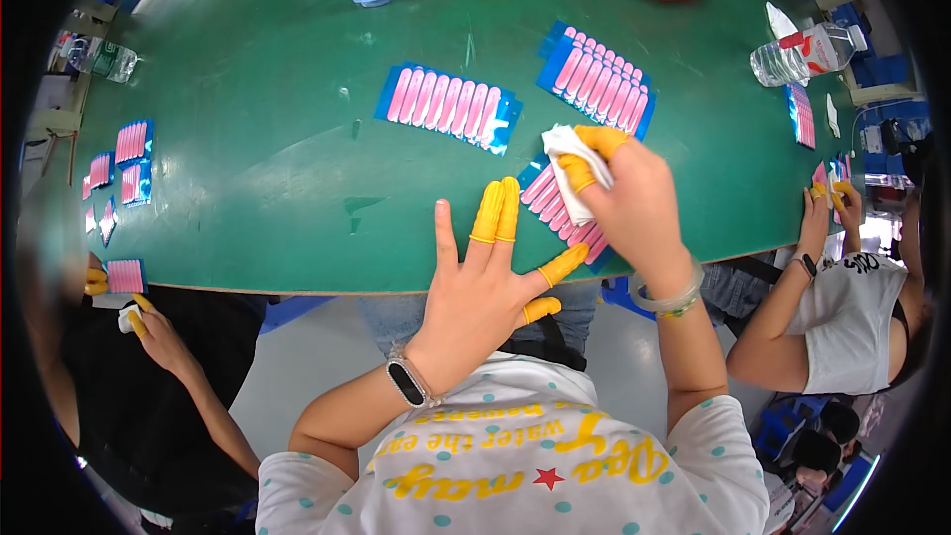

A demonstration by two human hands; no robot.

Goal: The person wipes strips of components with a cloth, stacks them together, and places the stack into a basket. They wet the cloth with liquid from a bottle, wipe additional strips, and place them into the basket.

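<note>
- Right grip (637,206): closed on a folded white cloth (565,147); thumb and forefinger in yellow covers, cloth lying over the sheet.
- Left grip (474,299): spread open, grasping nothing; forefinger tip at the sheet's near end, seemingly touching it. Little finger bare.
- Sheet (541,195): pink strips side by side on blue backing; flat on the green tabletop (248,149), close to its near edge, partly hidden by cloth and right grip.
- Weight, judged: very light — liable to slide under a dragging cloth unless one end is pinned.
- Stiffness, judged: thin and bendable, firmer along the strips; creasing likelier at the backing's margin.
- Surface, judged: glossy backing, somewhat slippery; covered fingertips should help.
- Best hold, judged: opposite edges or corners of the blue margin, with light pressure — strip faces left untouched. Flat fingertips suit pinning; a hard pinch could bend it.
- Nearby: second sheet (446,107) beyond the left grip; overlapping pile of like sheets (602,81) beyond the right grip.
</note>
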